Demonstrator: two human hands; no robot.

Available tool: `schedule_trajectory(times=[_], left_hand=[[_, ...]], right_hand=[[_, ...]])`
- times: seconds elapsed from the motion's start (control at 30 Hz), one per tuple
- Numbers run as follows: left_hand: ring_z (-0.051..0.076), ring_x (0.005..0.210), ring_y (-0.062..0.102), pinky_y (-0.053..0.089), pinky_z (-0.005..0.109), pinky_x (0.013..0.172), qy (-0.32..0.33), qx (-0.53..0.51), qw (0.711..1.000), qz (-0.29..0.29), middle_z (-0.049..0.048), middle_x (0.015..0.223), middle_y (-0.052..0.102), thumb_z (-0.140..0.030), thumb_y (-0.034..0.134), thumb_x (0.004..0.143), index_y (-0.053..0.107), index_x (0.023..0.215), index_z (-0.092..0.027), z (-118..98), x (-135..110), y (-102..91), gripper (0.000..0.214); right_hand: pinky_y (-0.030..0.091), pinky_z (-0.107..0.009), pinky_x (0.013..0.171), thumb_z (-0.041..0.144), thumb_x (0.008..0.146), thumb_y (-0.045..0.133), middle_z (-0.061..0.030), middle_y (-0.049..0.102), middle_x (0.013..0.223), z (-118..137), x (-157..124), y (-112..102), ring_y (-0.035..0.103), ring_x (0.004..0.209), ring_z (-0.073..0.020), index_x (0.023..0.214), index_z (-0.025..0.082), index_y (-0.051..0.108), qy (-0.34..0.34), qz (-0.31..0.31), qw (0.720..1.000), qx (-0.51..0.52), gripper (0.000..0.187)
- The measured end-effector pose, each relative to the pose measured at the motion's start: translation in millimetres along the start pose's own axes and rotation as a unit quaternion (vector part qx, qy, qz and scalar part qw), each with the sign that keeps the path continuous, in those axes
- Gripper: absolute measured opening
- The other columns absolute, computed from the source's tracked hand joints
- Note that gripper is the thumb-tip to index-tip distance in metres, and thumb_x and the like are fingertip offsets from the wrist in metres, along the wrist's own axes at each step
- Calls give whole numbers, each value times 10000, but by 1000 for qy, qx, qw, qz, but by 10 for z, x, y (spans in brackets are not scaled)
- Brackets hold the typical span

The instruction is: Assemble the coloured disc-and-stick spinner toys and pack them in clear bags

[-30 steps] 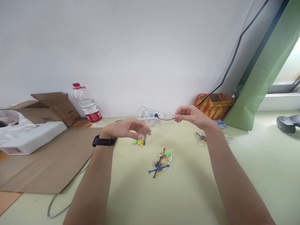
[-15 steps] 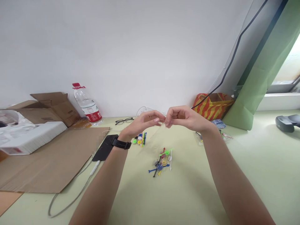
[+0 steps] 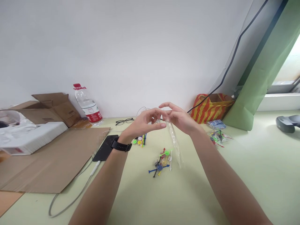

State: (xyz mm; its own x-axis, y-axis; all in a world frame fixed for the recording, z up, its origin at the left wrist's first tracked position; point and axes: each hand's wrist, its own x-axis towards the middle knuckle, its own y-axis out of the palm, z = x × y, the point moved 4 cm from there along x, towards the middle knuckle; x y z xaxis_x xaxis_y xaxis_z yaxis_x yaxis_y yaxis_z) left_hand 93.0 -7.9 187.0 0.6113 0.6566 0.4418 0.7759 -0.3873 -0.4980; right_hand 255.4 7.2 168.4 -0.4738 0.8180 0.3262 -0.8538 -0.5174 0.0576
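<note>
A narrow clear plastic bag point(image 3: 174, 142) hangs down from between my hands, long and crinkled. My right hand point(image 3: 181, 120) pinches its top edge, with the index finger raised and stretched to the left. Curled fingers of my left hand point(image 3: 148, 122) meet the bag's top from the other side, the thumb pointing right; their tips are partly hidden. Below, on the table, lies a loose pile of colourful plastic arrow spinners point(image 3: 161, 162), with round clear and coloured pieces among them. Farther back, a smaller group of coloured discs and arrows point(image 3: 140, 140) sits partly behind my left hand.
Filled clear packets point(image 3: 219, 137) and a blue-white packet point(image 3: 217, 124) lie at right, before a red-yellow striped bag point(image 3: 203, 107). At left are a black phone point(image 3: 106, 147) with cable, flat cardboard point(image 3: 53, 159), a water bottle point(image 3: 90, 107) and an open carton point(image 3: 55, 107). Glasses point(image 3: 124, 121) rest near the wall.
The plastic bag has swung from slanting down-left to hanging down-right. My right hand has turned and lowered its wrist, raising its index finger; the packets at right now show more fully.
</note>
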Motion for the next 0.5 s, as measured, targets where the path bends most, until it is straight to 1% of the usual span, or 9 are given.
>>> schedule_trajectory(times=[0.1, 0.23, 0.33, 0.4, 0.5], left_hand=[[161, 805, 485, 426, 281, 710, -13, 19, 1000, 2, 42, 933, 609, -450, 723, 859, 717, 1044, -225, 22, 9, 22, 291], [158, 799, 504, 439, 281, 707, -32, 26, 999, -4, 40, 924, 618, -463, 720, 861, 721, 1096, -232, 51, 13, 20, 329], [151, 801, 512, 445, 275, 708, -31, 21, 999, -6, 42, 956, 630, -452, 726, 861, 701, 1151, -231, 40, 18, 15, 365], [147, 802, 514, 447, 273, 709, -30, 24, 999, -3, 46, 984, 637, -442, 727, 864, 692, 1176, -230, 22, 19, 16, 379], [146, 809, 524, 450, 274, 711, -33, 35, 999, -12, 48, 996, 646, -445, 726, 864, 695, 1155, -228, 4, 12, 2, 364]], right_hand=[[468, -422, 943, 176, 688, 537, -25, 691, 908, -48, 24, 20, 638, 1012, -263, 1125, 268, 598, 11, 19, 999, 25, 451], [491, -401, 896, 180, 668, 546, -30, 694, 933, -99, 52, 21, 643, 969, -253, 1093, 259, 621, 23, 11, 999, 34, 439], [504, -388, 861, 170, 652, 561, -24, 691, 942, -134, 74, 17, 649, 937, -246, 1081, 265, 629, 21, 1, 998, 51, 444], [503, -390, 876, 153, 647, 568, -25, 694, 942, -141, 79, 23, 649, 961, -249, 1091, 265, 634, 14, 4, 998, 54, 463], [491, -407, 927, 142, 650, 584, -30, 705, 962, -134, 70, 29, 637, 1032, -259, 1121, 268, 634, 10, 12, 999, 50, 490]])
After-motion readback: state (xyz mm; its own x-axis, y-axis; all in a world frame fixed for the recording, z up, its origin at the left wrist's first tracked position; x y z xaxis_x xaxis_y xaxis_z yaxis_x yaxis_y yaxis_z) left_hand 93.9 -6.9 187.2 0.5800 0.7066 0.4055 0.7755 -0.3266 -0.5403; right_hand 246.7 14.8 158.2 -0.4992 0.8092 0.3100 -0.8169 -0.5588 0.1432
